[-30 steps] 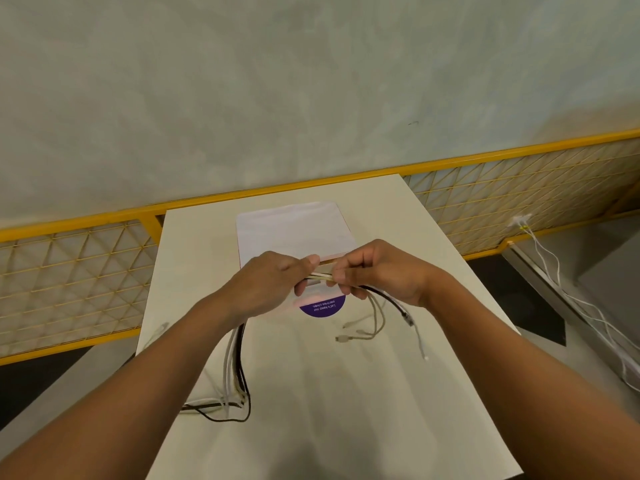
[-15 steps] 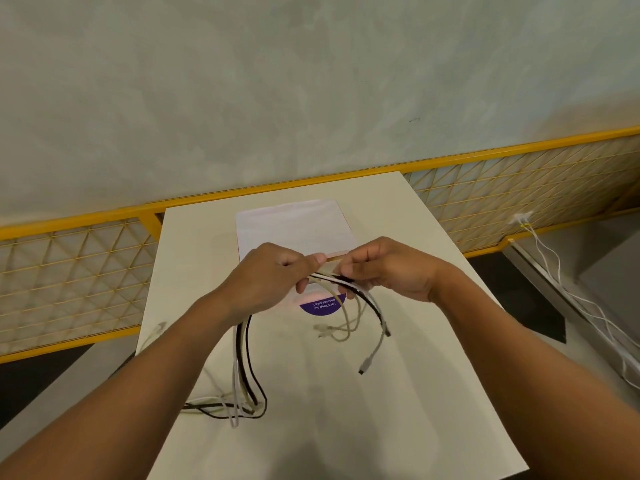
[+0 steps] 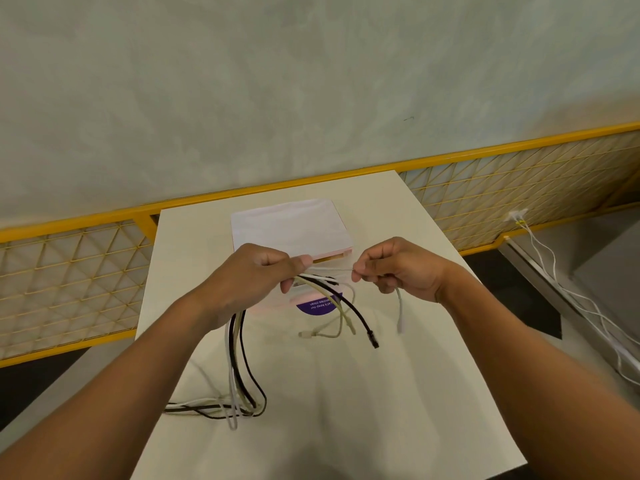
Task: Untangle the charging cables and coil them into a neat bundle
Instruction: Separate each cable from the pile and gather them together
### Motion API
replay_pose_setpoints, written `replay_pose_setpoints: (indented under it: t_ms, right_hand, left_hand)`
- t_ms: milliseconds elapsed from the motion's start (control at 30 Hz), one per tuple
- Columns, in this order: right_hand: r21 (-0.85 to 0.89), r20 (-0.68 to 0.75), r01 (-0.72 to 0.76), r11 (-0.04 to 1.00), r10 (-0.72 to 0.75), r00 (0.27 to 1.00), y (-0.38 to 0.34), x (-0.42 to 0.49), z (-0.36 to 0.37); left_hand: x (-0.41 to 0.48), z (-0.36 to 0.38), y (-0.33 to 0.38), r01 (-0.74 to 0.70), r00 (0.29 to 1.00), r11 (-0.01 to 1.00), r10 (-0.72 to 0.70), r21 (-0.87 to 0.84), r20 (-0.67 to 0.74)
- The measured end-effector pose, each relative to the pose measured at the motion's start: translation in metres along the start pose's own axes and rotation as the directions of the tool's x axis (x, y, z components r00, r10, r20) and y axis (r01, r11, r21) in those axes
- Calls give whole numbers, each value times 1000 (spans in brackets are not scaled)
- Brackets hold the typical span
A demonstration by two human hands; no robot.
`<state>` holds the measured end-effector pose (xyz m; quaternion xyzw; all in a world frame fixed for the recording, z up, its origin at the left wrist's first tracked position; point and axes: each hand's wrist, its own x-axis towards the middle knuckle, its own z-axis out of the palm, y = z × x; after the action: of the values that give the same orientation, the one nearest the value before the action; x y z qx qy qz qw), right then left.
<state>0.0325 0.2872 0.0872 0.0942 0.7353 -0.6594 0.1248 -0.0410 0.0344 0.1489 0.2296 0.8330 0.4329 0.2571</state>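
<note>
My left hand (image 3: 254, 282) curls round the bunch of black, white and cream charging cables (image 3: 237, 355) above the pale rectangular table (image 3: 346, 410); my right hand (image 3: 401, 271) pinches one thin white cable (image 3: 399, 313), stretched sideways between both hands, its free end hanging below the right.

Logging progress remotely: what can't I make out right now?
Head view: how the cables cross inside the left hand; its fingers cover them.
Head view: the white cable inside the right hand; fingers hide it.
Head view: cable ends at the table edge; the left forearm covers them.
Head view: purple label print; too small, cables cross it.
</note>
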Motion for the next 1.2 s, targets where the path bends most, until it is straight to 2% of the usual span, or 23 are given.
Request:
replay_pose_setpoints:
  t_ms: [267,467,533,600,667,767,833,1000,1200]
  right_hand:
    - [52,-62,-155,987,158,985,35,-2,-12]
    - [295,62,-174,940,163,985,52,-9,-21]
    - [315,90,-183,931,162,983,55,-10,-24]
    - [240,96,-196,951,178,979,56,-9,-26]
    - [85,58,-208,974,204,977,52,-7,-22]
    - [-140,-69,-215,966,207,976,47,-1,-11]
    - [-209,-138,-226,951,201,970,45,4,-2]
    - [-237,-225,-208,949,154,962,52,12,8]
    - [-134,-208,-136,982,106,972,57,10,21]
  left_hand:
    - [6,-7,-9,9,995,1000,-10,-14,-102]
    - [8,-8,-13,45,993,994,-55,-99,-104]
    - [9,-8,-13,41,992,991,-55,-126,-110]
    - [10,-8,-12,40,993,991,-53,-126,-107]
    - [9,-8,-12,35,994,992,-47,-122,-98]
    - [9,-5,-10,29,996,992,-39,-119,-84]
    - [11,-1,-9,27,997,992,-36,-122,-73]
    - [11,8,-8,41,998,985,-49,-170,-42]
    - [13,1,-10,62,996,967,-74,-245,-41]
